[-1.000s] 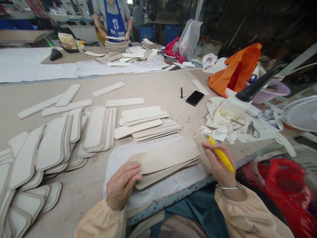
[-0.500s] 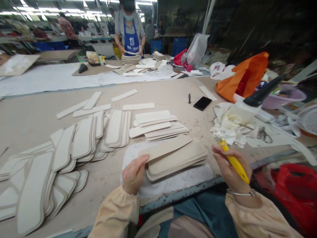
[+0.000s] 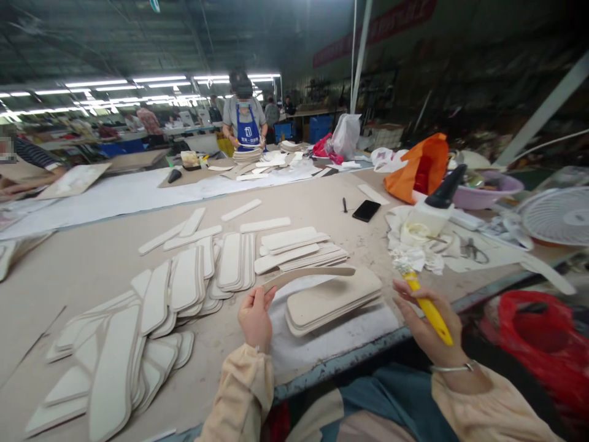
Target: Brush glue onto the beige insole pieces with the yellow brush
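Note:
My left hand [image 3: 256, 316] pinches the near end of a thin beige strip [image 3: 308, 274], which is raised and bowed, its far end resting by the back edge of a stack of beige rounded panels [image 3: 334, 299]. Under that stack lies a white sheet [image 3: 322, 341]. To the right, my right hand [image 3: 430, 322] holds a yellow-handled brush [image 3: 430, 310] whose bristle end, coated in white, points away from me. Just beyond the brush stands a cut-open white plastic jug [image 3: 426, 221] with a black handle and pale paste at its opening.
Fanned piles of pale panels [image 3: 113, 374] cover the table's left side, with more strips [image 3: 299, 248] behind the stack. A black phone [image 3: 366, 210], an orange bag [image 3: 418, 169] and a white fan [image 3: 559, 215] lie further right. A co-worker in a blue apron [image 3: 248, 132] stands across.
My left hand has lifted the strip's near end off the stack, and the strip now bows upward. My right hand keeps the brush. The head view has tilted up.

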The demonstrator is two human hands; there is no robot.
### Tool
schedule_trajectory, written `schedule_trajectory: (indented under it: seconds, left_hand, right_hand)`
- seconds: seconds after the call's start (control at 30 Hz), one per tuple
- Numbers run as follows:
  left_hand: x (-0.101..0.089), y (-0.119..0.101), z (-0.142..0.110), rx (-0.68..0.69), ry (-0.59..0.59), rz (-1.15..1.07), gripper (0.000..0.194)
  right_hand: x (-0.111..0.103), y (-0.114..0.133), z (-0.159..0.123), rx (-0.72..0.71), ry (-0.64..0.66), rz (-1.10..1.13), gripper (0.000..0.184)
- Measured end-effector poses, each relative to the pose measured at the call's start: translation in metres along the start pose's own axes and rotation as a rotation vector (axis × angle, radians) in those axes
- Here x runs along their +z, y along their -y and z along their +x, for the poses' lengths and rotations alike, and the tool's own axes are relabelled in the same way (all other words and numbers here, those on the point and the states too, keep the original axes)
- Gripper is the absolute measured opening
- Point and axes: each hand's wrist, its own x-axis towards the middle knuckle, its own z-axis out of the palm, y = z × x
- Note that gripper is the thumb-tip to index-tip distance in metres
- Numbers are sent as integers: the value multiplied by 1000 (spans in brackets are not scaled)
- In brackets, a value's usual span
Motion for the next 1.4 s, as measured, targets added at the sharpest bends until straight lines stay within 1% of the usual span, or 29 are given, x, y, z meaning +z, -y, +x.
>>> schedule_trajectory:
  seconds: [0.1,0.17,0.27,0.33,0.5,0.57,0.6,0.67,0.73,0.77,0.8,0.9,1.0,1.1,1.17,1.27,1.33,1.4]
  left_hand:
    - [-1,-1,5,13,18,-10,33]
    - [-2,0,4,43,53,8,34]
    - [-2,1,-1,127,139,68,31]
    - [-4,0,-7,203,227,138,28]
    - [-10,-6,-18,452,475,349,15]
    - [-10,-9,-19,540,562,389,12]
    - [-10,-10,-19,586,600,407,12]
    - [-9,-11,-19,724,656,455,11]
    - [-10,-10,-18,876,689,513,11]
    - [-11,-9,-17,929,703,534,11]
    - [-13,-8,-17,949,718,544,11]
    - [-20,-5,-16,899,743,536,13]
    - [-22,-4,-16,903,765,549,15]
    - [-18,-4,-17,923,851,566,15]
    - [-13,-5,-17,962,887,584,13]
    - [-9,-6,-14,1076,864,627,11]
    - [-12,-6,-12,1120,857,657,18]
    - [-15,-6,-12,1143,852,699,36]
  right_hand:
    - [0,3,-4,-32,57,4,32]
    - [-1,6,-9,-45,68,-4,31]
    - [-4,11,-14,-55,92,-30,30]
    - [-5,13,-14,-47,99,-44,29]
    - [-4,11,-6,37,56,-51,26]
    - [1,9,-2,20,68,-97,26]
    - [5,7,-1,0,82,-116,26]
    - [16,4,1,-46,102,-137,24]
    - [29,0,3,-84,108,-135,22]
    - [36,-3,5,-95,105,-133,21]
    - [41,-6,7,-96,101,-128,20]
    - [51,-15,16,-21,88,-100,20]
    - [52,-23,23,94,110,-55,23]
    - [52,-28,23,154,140,-15,25]
    - [54,-30,22,172,148,-3,25]
    - [58,-32,19,190,143,19,25]
    - [60,-32,19,193,132,34,24]
    - [62,-32,20,186,126,38,25]
